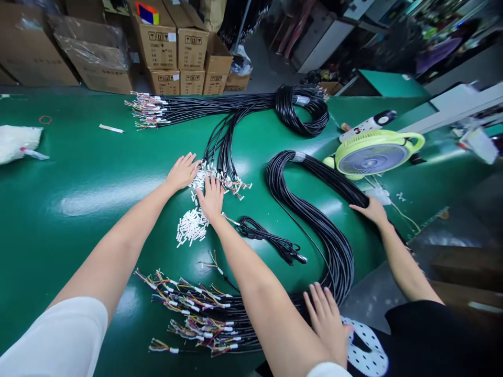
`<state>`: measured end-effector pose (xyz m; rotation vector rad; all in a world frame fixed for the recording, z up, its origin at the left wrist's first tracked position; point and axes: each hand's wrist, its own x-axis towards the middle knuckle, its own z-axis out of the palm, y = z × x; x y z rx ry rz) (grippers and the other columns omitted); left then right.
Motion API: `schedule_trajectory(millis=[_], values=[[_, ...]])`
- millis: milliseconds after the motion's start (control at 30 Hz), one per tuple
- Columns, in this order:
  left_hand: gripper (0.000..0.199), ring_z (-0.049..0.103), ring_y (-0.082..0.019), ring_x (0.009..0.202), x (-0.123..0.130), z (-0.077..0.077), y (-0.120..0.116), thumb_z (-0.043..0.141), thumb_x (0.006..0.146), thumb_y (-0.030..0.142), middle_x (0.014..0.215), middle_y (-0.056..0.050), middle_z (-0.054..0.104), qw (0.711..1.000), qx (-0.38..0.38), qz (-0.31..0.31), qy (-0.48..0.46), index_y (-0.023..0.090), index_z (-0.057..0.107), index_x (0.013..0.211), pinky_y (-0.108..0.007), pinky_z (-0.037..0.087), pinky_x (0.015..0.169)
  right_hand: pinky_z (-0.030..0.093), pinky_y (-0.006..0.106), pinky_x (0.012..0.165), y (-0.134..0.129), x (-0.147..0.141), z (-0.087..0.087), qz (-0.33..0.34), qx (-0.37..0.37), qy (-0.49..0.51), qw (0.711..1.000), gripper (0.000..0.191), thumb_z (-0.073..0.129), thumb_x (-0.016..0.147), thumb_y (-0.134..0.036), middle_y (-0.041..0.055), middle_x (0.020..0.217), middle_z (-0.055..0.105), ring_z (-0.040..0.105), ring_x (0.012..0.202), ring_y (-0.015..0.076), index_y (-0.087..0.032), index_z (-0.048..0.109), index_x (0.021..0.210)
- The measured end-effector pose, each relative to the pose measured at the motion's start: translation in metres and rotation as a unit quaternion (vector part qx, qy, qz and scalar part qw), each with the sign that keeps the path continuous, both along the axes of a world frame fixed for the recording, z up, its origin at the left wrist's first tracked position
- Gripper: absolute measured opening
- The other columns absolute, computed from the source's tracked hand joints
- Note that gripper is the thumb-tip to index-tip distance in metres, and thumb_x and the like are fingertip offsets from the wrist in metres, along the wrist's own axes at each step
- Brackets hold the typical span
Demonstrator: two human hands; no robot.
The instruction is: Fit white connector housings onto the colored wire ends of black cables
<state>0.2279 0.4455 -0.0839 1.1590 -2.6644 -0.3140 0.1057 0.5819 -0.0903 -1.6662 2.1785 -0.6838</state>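
Observation:
My left hand (183, 172) lies flat with stretched fingers at the left edge of some small white pieces (199, 179). My right hand (212, 198) rests palm down just beside it, fingers extended over the same pieces. Neither hand is closed around anything. Nearer to me, partly under my right wrist, is a second heap of white pieces (192, 226), short and tube-like. Just beyond my fingers, black cable ends (226, 152) with coloured wires and white connectors fan out from a cable bundle (220, 104) with a coiled end.
A co-worker's hands (375, 209) (328, 314) touch a thick black cable bundle (334, 235) on the right. A separate coiled cable (271, 238) lies mid-table. A green fan (369, 154) stands at right. Cardboard boxes (157, 47) line the far side; a white bag (18, 144) sits left.

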Motion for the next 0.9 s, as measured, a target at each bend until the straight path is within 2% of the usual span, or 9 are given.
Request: schedule_trajectory(millis=[133,267,333,400,567,633,767,833,900], values=[[0.056,0.023,-0.025,0.156,0.016,-0.001,0.037,0.029,0.104,0.039,0.165,-0.01,0.035,1.0,0.009,-0.021,-0.017,0.016,0.046,0.153,-0.046,0.016,0.129,0.012,0.052,0.129,0.02,0.003,0.0,0.063,0.007,-0.026,0.998,0.065,0.039,0.102,-0.053,0.0071,0.166,0.031,0.019,0.157,0.0274,-0.018,0.038,0.156],[0.056,0.025,-0.025,0.156,0.036,0.005,0.078,0.028,0.105,0.038,0.165,-0.009,0.035,0.998,0.015,-0.047,-0.029,0.02,0.042,0.155,-0.046,0.021,0.128,0.01,0.05,0.13,0.06,0.013,0.006,0.147,0.032,-0.039,0.988,0.068,0.043,0.1,-0.055,0.0076,0.167,0.029,0.019,0.158,0.0266,-0.018,0.036,0.157],[0.055,0.024,-0.026,0.156,0.04,0.008,0.088,0.028,0.105,0.037,0.166,-0.009,0.033,0.998,0.013,-0.061,-0.032,0.02,0.042,0.155,-0.048,0.02,0.128,0.011,0.051,0.13,0.08,0.016,0.007,0.179,0.037,-0.056,0.981,0.069,0.046,0.099,-0.056,0.0074,0.166,0.03,0.019,0.158,0.0265,-0.02,0.037,0.157],[0.053,0.023,-0.027,0.156,0.036,0.01,0.089,0.03,0.105,0.037,0.166,-0.009,0.033,0.997,0.011,-0.074,-0.033,0.021,0.045,0.153,-0.049,0.019,0.128,0.015,0.05,0.13,0.095,0.016,0.006,0.189,0.039,-0.086,0.977,0.068,0.046,0.1,-0.056,0.0085,0.166,0.032,0.022,0.157,0.0258,-0.019,0.037,0.157],[0.053,0.019,-0.03,0.157,0.007,0.009,0.066,0.034,0.104,0.039,0.168,-0.011,0.027,0.996,0.014,-0.088,-0.025,0.022,0.046,0.153,-0.053,0.014,0.128,0.019,0.049,0.129,0.108,0.012,-0.003,0.177,0.014,-0.098,0.979,0.069,0.05,0.098,-0.054,0.01,0.165,0.034,0.023,0.157,0.026,-0.018,0.039,0.155],[0.053,0.018,-0.029,0.157,0.002,0.007,0.068,0.033,0.104,0.039,0.167,-0.009,0.029,0.994,0.025,-0.1,-0.017,0.022,0.047,0.152,-0.053,0.011,0.128,0.019,0.049,0.129,0.108,0.013,-0.008,0.173,-0.006,-0.093,0.981,0.067,0.054,0.096,-0.052,0.0105,0.164,0.036,0.027,0.156,0.0263,-0.018,0.044,0.153],[0.055,0.026,-0.024,0.155,0.016,0.004,0.104,0.024,0.106,0.039,0.163,-0.009,0.039,0.991,0.055,-0.121,-0.007,0.017,0.049,0.15,-0.048,0.014,0.129,0.031,0.043,0.126,0.111,0.015,-0.012,0.078,-0.085,-0.152,0.982,0.045,0.046,0.1,-0.038,0.0144,0.151,0.053,0.047,0.144,0.0228,-0.015,0.061,0.135],[0.056,0.034,-0.019,0.152,0.027,0.005,0.123,0.021,0.106,0.038,0.159,-0.007,0.046,0.989,0.06,-0.137,-0.012,0.016,0.05,0.149,-0.041,0.021,0.128,0.037,0.041,0.122,0.116,0.016,-0.011,0.025,-0.114,-0.175,0.978,0.043,0.04,0.101,-0.034,0.0169,0.144,0.058,0.052,0.138,0.0215,-0.013,0.064,0.128],[0.056,0.04,-0.016,0.148,0.032,0.008,0.128,0.02,0.106,0.037,0.157,-0.006,0.049,0.988,0.058,-0.143,-0.016,0.017,0.051,0.148,-0.036,0.029,0.125,0.04,0.041,0.12,0.122,0.016,-0.011,0.001,-0.123,-0.183,0.975,0.043,0.036,0.101,-0.033,0.0176,0.143,0.058,0.053,0.137,0.021,-0.012,0.063,0.128]])
